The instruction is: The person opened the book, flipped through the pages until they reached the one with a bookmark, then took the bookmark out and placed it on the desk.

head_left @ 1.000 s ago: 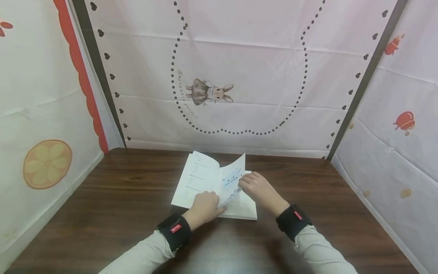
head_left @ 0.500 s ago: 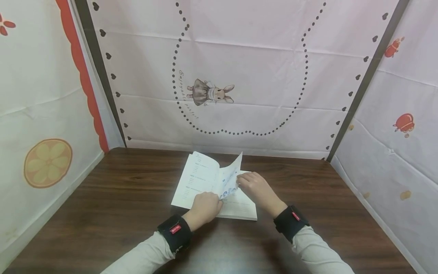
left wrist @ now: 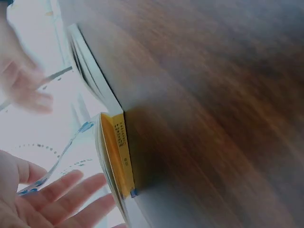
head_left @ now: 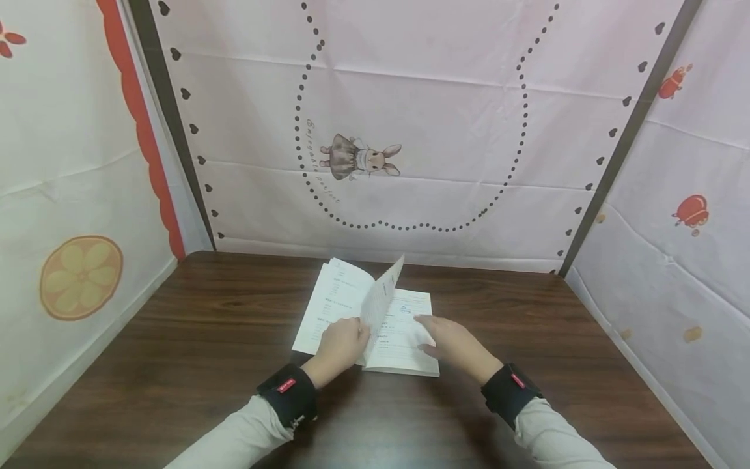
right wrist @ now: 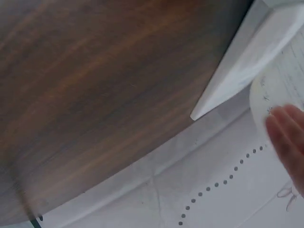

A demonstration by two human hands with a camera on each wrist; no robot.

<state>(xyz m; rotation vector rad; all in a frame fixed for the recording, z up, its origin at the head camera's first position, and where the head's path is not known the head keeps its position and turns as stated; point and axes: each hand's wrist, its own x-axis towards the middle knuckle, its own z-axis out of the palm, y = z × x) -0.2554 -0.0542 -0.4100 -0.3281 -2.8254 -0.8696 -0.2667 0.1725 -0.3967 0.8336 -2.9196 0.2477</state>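
An open book (head_left: 410, 355) with printed white pages lies on the dark wood table. One page (head_left: 381, 303) stands up steeply from its middle. My left hand (head_left: 341, 340) is at the lower edge of that page, over the left half. In the left wrist view its thumb and fingers (left wrist: 61, 194) pinch the page's blue-printed edge, and a yellow cover strip (left wrist: 121, 142) shows at the spine. Over the right half of the book, my right hand (head_left: 457, 345) holds nothing, its fingers extended and thumb apart. The right wrist view shows its fingertips (right wrist: 280, 123) blurred.
The brown table (head_left: 211, 365) stretches around the book on all sides. A white cloth (head_left: 457, 150) with dotted lines and a rabbit print hangs behind it. Printed cloth walls (head_left: 82, 195) close off the left and right sides.
The raised page has swung leftward, baring more of the right half. My right hand has let go of it and opened, moving slightly right and down. The left hand has shifted slightly left and pinches the page.
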